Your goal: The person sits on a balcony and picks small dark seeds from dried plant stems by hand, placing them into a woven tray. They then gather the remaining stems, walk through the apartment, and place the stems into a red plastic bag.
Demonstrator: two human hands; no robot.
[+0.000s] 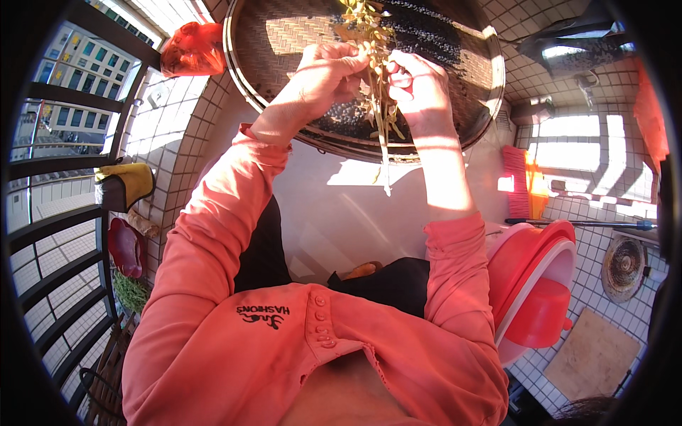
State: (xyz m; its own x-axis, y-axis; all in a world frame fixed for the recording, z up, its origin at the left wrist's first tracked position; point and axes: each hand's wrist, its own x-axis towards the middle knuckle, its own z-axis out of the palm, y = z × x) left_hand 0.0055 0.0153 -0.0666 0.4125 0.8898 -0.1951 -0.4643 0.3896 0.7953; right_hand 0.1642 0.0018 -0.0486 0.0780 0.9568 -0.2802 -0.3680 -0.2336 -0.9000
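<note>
My left hand [333, 72] pinches a dried, yellowish plant stalk with pods [375, 58], its thumb and fingers at the pods on the left side. At the stalk's right side is my right hand [418, 82], its fingers curled close to the pods; whether it grips one cannot be told. The bare lower stem hangs past the near rim of a round woven bamboo tray [290, 40]. Dark, round beans or seeds [431, 40] lie spread over the tray, mostly at its right and near its front edge.
Stacked red and pink plastic basins [533, 255] stand by my right elbow, with a red scoop [541, 314] inside. A red broom head [516, 183] is beyond them. A red plastic bag [193, 50] sits left of the tray, near a dark metal railing [58, 229].
</note>
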